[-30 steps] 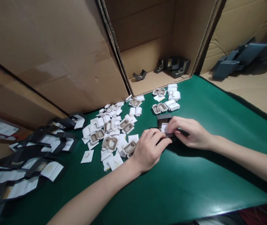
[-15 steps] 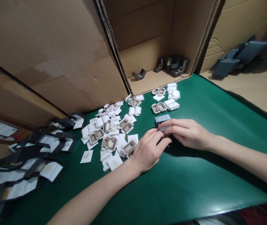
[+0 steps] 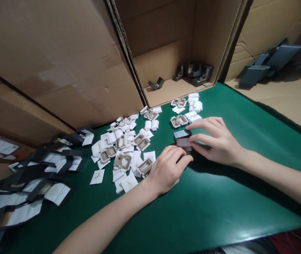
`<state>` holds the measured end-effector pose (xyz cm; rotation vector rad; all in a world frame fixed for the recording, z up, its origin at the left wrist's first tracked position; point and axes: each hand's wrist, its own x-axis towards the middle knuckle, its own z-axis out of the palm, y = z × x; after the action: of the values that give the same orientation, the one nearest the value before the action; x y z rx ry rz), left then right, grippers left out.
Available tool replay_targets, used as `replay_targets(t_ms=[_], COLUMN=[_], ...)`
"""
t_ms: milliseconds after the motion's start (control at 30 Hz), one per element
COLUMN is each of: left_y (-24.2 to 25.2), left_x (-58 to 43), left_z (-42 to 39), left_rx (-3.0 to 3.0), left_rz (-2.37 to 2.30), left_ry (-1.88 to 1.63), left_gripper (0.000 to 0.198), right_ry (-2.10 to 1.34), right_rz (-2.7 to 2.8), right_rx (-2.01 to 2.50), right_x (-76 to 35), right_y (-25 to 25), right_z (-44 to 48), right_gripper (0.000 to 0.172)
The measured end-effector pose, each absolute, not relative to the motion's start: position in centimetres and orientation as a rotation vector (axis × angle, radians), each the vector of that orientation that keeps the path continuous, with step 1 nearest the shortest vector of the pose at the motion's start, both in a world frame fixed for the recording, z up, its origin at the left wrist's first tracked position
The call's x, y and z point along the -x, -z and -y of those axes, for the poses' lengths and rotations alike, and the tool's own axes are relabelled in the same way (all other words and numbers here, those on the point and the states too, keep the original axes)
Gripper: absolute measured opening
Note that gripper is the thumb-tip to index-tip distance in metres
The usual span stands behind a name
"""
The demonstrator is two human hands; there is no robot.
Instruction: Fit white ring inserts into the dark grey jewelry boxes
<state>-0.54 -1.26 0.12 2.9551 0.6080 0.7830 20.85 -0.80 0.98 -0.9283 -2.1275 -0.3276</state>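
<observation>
A small dark box (image 3: 182,134) with a white inner face stands a little above the middle of the green table, between my hands. My left hand (image 3: 167,167) is closed round its near left side, with the fingers curled and partly hiding its lower part. At the right edge of the box is my right hand (image 3: 216,143). Its index fingertip lies at the top edge and another fingertip against the white face. Just left of my left hand lies a pile of white card pieces and grey-brown moulded inserts (image 3: 124,160).
Open dark boxes with white linings (image 3: 39,176) are heaped at the left. Behind stands an open cardboard carton (image 3: 163,53) with several dark boxes inside. More white inserts (image 3: 195,106) lie before it. Dark boxes (image 3: 256,74) rest in another carton at the right.
My right hand's fingers have shifted from over the front of the box to its right edge, and they are spread wider. More of the white face shows. My left hand has barely moved.
</observation>
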Motion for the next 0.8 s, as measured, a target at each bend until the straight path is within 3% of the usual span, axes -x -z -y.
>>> replay_targets(t_ms=[167, 367, 800], left_y=[-0.2, -0.2, -0.1], left_x=[0.5, 0.5, 0.5], left_z=[1.3, 1.3, 1.1], left_rx=[-2.944, -2.931, -2.965], left_rz=[-0.626, -0.608, -0.549], left_ry=[-0.778, -0.791, -0.732], left_gripper=[0.024, 0.023, 0.023], right_ry=[0.399, 0.475, 0.306], right_rz=[2.164, 2.140, 2.077], right_rx=[0.960, 1.092, 1.064], right_x=[-20.5, -19.8, -19.9], right_y=[-1.0, -1.3, -0.5], right_z=[1.1, 1.7, 1.3], right_gripper=[0.010, 0.002, 0.015])
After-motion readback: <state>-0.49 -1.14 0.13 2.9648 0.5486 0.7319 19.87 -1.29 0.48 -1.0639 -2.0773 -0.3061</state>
